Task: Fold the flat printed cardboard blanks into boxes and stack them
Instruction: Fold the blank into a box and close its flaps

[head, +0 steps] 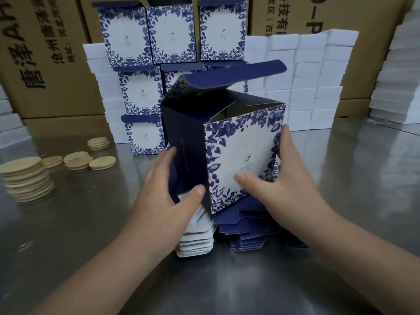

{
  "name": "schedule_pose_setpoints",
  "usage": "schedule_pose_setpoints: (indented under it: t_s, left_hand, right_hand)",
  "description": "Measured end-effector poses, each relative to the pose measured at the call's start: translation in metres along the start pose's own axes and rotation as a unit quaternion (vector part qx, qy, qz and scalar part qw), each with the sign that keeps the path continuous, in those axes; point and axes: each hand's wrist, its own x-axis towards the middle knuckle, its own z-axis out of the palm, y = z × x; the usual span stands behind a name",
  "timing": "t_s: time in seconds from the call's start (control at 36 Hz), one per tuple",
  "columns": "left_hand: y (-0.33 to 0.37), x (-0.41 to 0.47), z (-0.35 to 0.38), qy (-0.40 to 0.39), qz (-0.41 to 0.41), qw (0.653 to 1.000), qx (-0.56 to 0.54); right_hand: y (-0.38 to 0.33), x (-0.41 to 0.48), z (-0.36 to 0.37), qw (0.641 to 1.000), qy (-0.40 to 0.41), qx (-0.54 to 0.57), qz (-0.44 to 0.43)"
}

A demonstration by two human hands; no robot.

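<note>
A blue-and-white floral box [238, 155] stands opened up above a pile of flat blanks [241, 230], its navy lid flap raised. My left hand [168, 196] holds its dark left side near the bottom, thumb at the front corner. My right hand [281, 178] grips the right edge, thumb pressed on the white front panel. Behind it, finished boxes [150, 35] are stacked three rows high with their lids up.
Round wooden discs [27, 178] lie in piles on the steel table [91, 223] at the left. White foam blocks [318, 83] are stacked behind and at the right. Brown shipping cartons [45, 53] form the back wall.
</note>
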Motion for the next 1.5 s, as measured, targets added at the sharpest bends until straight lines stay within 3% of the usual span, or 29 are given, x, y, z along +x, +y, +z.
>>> schedule_pose_setpoints:
  t_s: [0.22,0.64,1.08,1.5]
  left_hand:
    - [0.001,-0.005,0.007,-0.073,0.092,0.992,0.056]
    - [0.002,-0.011,0.009,-0.121,0.119,0.977,0.126]
    - [0.008,-0.014,0.01,-0.163,0.133,0.97,0.121]
    - [0.003,-0.014,0.006,-0.151,0.173,0.964,0.136]
  right_hand:
    - [-0.012,-0.01,0.008,0.999,0.023,-0.042,0.013]
    - [-0.012,-0.01,0.013,0.995,0.044,-0.085,0.022]
    - [-0.007,-0.007,0.018,0.998,0.033,-0.049,0.023]
    - [-0.01,-0.002,0.009,0.998,0.049,-0.045,0.02]
